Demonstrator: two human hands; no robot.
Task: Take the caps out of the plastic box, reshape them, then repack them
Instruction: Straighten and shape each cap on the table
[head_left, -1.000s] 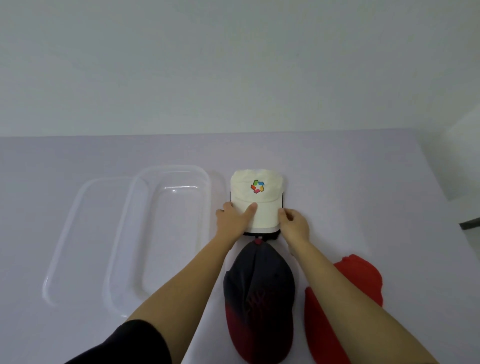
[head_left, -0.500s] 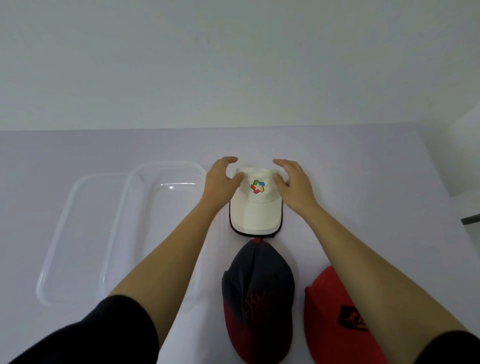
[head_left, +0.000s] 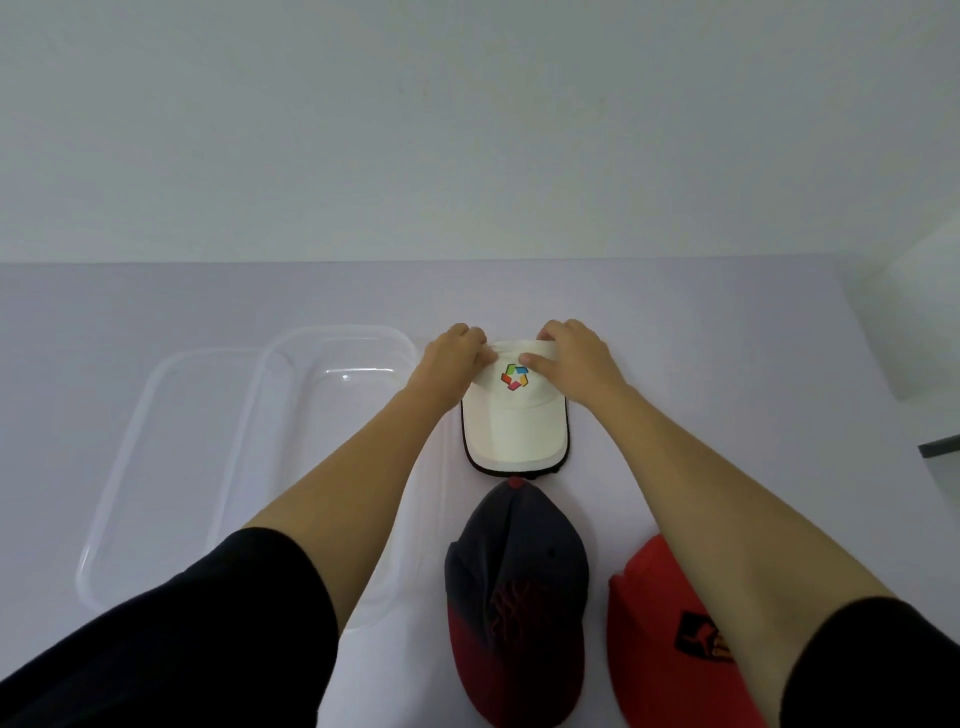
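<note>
pale lilac table carries the white cap just right of the clear plastic box. half a second ago both hands hovered spread beside its crown; now the left hand and right hand curl over the crown and pinch its soft fabric, thumbs by the coloured logo. a plain grey-white wall stands behind. nearer lie a navy-and-red cap and a red cap, both outside the glossy, round-cornered box.

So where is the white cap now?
In the head view the white cap lies on the table, centre frame, right of the plastic box, just beyond the dark cap; the left hand and right hand grip its crown.
</note>
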